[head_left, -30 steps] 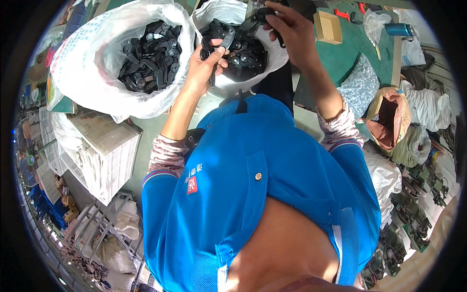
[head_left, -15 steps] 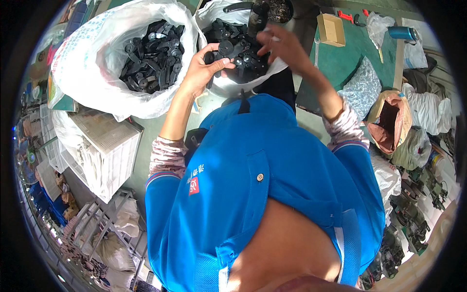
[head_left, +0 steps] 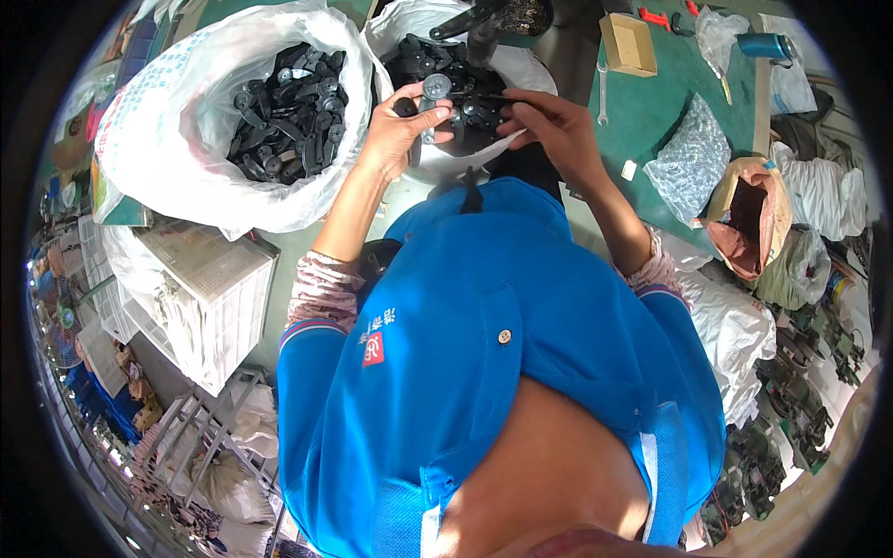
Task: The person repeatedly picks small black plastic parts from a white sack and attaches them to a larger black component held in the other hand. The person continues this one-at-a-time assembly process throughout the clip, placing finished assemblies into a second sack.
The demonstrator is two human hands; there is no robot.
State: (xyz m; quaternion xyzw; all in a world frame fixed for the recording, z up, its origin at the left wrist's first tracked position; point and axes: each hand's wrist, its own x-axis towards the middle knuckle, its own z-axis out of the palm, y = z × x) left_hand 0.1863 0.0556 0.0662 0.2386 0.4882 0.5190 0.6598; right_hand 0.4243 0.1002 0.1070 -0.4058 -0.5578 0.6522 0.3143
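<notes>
My left hand (head_left: 398, 132) is closed around black plastic parts with round ends. One disc-shaped end (head_left: 436, 87) catches the light above my thumb. Below and behind it, a white bag (head_left: 535, 74) holds a heap of similar black parts (head_left: 419, 58). At the right side of this bag, my right hand (head_left: 556, 132) has its thumb and fingers drawn together. A thin dark piece seems to lie at its fingertips, too small to make out. On the left, a larger white bag (head_left: 177, 139) contains more black parts (head_left: 288, 112).
A black machine part with a handle (head_left: 470, 20) juts over the smaller bag. On the green table (head_left: 609, 153) at right are a cardboard box (head_left: 628, 45), a wrench (head_left: 603, 93) and a bubble-wrap bag (head_left: 690, 149). A white crate (head_left: 223, 298) stands at lower left.
My right hand has come down from beside the machine part, and its fingers have drawn together near my left hand. The disc in my left hand now faces the light.
</notes>
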